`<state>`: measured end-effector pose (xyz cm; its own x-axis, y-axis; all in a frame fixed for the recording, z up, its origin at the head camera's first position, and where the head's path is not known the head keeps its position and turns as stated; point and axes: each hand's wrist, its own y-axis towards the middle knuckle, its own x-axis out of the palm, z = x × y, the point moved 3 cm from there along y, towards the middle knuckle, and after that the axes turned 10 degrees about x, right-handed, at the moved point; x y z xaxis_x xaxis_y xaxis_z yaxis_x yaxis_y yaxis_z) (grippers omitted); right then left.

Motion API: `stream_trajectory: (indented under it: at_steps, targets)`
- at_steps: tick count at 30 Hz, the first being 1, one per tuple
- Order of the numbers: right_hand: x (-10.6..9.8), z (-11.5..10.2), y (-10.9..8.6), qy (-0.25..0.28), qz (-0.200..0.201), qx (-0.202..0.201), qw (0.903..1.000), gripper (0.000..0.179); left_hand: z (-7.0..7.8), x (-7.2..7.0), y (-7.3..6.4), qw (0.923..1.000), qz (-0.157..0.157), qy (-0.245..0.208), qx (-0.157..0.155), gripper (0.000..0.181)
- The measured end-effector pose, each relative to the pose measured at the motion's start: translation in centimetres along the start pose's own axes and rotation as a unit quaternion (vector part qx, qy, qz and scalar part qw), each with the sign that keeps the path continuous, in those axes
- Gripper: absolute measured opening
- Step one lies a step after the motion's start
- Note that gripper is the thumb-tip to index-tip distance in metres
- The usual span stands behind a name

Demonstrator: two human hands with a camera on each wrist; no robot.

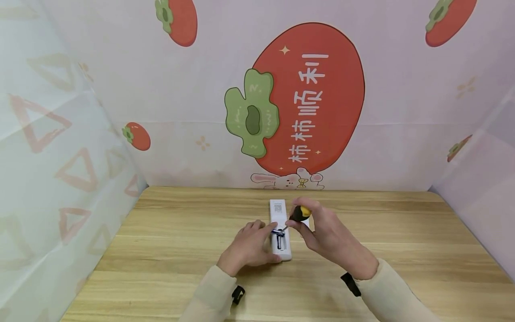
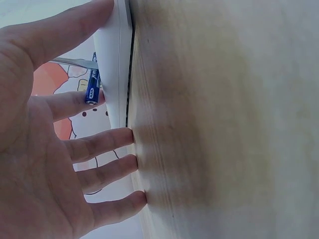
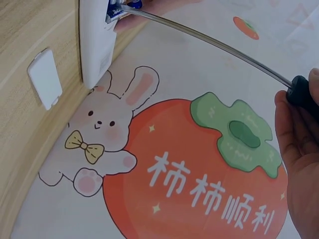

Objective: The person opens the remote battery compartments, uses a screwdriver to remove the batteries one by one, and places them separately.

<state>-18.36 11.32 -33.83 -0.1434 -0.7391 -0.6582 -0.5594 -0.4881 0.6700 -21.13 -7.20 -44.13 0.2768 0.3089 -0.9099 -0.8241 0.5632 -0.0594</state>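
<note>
A white remote control (image 1: pixel 277 216) lies on the wooden table, back side up, with its battery compartment uncovered. My left hand (image 1: pixel 251 245) steadies it, thumb at the near end and index finger at the left edge; the other fingertips rest on the table in the left wrist view. In my right hand (image 1: pixel 327 235) is a screwdriver (image 3: pixel 214 43) with a black and yellow handle. Its metal tip meets a blue battery (image 2: pixel 92 82), which sticks up out of the compartment beside my left index finger. Another battery (image 1: pixel 279 242) lies inside the compartment.
A white battery cover (image 3: pixel 46 79) lies on the table right of the remote, partly hidden by my right hand in the head view. Behind the table (image 1: pixel 193 214) stands a backdrop (image 1: pixel 193 89) printed with persimmons and a rabbit; printed sheets flank both sides.
</note>
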Motion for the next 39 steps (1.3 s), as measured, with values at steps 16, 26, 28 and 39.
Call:
stream_trajectory:
  at_steps: [16,26,28,39]
  targets:
    - [-0.07,0.53,0.0,-0.026,-0.002,0.005,0.9997,0.044,-0.09,0.14,-0.07,0.9999,0.004,-0.013,-0.002,0.088]
    - [-0.05,1.02,-0.09,-0.037,-0.006,0.011,0.9992,0.045,-0.15,0.25,0.02,0.9999,0.007,-0.009,0.001,0.089]
    - [-0.14,1.0,-0.08,-0.038,-0.007,0.014,0.9992,0.046,-0.14,0.24,0.02,0.9999,0.008,-0.01,0.0,0.089]
    - [-0.5,0.35,0.28,-0.007,0.049,-0.002,0.9988,0.049,-0.12,0.04,0.01,0.9999,0.006,-0.009,0.002,0.09]
